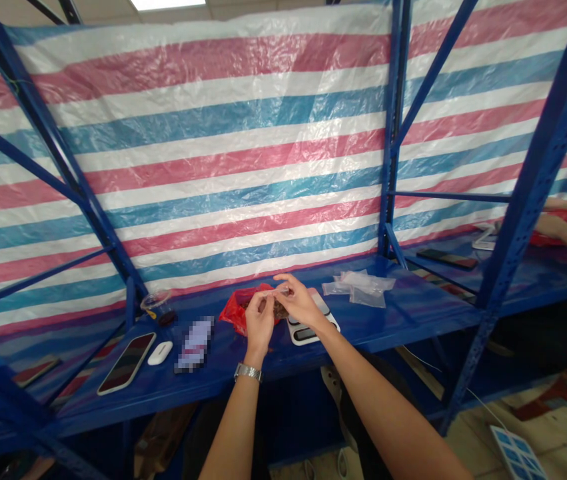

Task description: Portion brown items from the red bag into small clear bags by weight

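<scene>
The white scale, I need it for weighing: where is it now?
Head view, centre: the white scale sits on the blue shelf, right of the red bag, under the right hand.

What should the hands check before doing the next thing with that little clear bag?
1. Grip: left hand and right hand both pinch the little clear bag: ok.
2. Bag mouth open: cannot tell, too small.
3. Scale flat on the shelf, under the hands: ok.
4. Scale reading: cannot tell.
5. Red bag close beside the left hand: ok.
6. Spare clear bags lying right of the scale: ok.
</scene>
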`<action>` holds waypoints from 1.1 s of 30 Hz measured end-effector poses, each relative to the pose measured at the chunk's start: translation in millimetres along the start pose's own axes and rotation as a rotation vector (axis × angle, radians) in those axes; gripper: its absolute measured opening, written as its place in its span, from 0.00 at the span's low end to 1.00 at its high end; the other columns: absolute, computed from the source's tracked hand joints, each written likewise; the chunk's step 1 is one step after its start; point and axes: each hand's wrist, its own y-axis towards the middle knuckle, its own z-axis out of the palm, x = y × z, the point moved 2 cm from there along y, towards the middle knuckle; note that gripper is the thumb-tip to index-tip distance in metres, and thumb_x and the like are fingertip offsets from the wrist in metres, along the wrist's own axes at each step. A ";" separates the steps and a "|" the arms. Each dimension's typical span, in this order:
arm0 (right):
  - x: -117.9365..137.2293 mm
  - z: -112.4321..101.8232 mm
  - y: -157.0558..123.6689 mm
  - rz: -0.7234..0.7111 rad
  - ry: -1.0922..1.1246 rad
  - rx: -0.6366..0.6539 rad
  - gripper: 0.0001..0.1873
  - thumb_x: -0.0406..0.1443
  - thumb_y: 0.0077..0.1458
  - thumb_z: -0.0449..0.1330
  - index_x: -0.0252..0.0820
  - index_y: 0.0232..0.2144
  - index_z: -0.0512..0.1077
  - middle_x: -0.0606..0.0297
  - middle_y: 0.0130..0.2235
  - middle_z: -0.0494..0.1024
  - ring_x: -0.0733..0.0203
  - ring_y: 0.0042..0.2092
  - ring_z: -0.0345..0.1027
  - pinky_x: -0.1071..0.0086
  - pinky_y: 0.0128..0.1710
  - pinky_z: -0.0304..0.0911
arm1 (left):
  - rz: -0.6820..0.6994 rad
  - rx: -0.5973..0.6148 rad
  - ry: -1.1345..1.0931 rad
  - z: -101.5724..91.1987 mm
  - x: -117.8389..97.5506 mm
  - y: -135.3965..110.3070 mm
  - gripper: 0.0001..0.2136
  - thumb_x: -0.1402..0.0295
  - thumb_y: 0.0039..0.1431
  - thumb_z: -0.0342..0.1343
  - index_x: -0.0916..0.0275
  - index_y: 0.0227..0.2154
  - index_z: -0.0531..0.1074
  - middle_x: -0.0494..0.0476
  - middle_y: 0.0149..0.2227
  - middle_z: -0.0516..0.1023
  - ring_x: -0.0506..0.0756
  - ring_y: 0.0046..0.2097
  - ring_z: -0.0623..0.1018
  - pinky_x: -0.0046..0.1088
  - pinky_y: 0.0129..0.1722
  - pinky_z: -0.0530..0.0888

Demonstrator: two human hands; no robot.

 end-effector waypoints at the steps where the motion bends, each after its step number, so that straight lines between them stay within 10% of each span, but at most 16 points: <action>1: 1.1 -0.2 -0.6 -0.003 -0.003 0.000 0.20 0.42 0.57 0.63 0.45 0.50 0.70 0.67 0.36 0.78 0.59 0.39 0.75 0.65 0.44 0.69 | -0.015 0.008 -0.024 0.4 0.2 0.0 0.14 0.54 0.64 0.60 0.61 0.38 0.77 0.59 0.42 0.84 0.59 0.47 0.83 0.39 0.54 0.77; 7: -2.9 -12.5 8.1 -0.005 -0.053 -0.071 0.21 0.41 0.54 0.64 0.43 0.50 0.70 0.67 0.34 0.79 0.58 0.37 0.75 0.66 0.41 0.69 | -0.096 0.057 -0.089 1.4 3.4 0.6 0.19 0.49 0.63 0.61 0.61 0.43 0.79 0.61 0.47 0.84 0.60 0.50 0.82 0.39 0.54 0.76; 14: -22.4 -59.6 56.8 0.163 -0.615 -0.466 0.16 0.38 0.61 0.56 0.43 0.50 0.74 0.59 0.42 0.83 0.54 0.42 0.77 0.64 0.44 0.68 | -0.103 -0.175 0.062 -13.7 17.5 1.6 0.24 0.48 0.67 0.54 0.60 0.57 0.74 0.64 0.50 0.81 0.58 0.48 0.80 0.37 0.50 0.77; 22: -51.7 -67.6 60.7 0.285 -1.147 0.045 0.15 0.41 0.68 0.54 0.49 0.48 0.79 0.60 0.48 0.84 0.54 0.50 0.77 0.68 0.47 0.67 | -0.101 -0.148 0.144 -26.3 21.0 -1.3 0.21 0.51 0.69 0.53 0.60 0.54 0.75 0.63 0.45 0.80 0.57 0.45 0.80 0.36 0.48 0.76; 33: -31.0 -193.5 40.0 0.328 -1.602 0.405 0.20 0.20 0.52 0.59 0.44 0.41 0.82 0.53 0.52 0.80 0.46 0.58 0.70 0.58 0.55 0.63 | 0.006 -0.098 0.246 -32.8 5.8 -6.1 0.15 0.57 0.70 0.51 0.59 0.47 0.76 0.61 0.47 0.80 0.57 0.42 0.80 0.37 0.49 0.75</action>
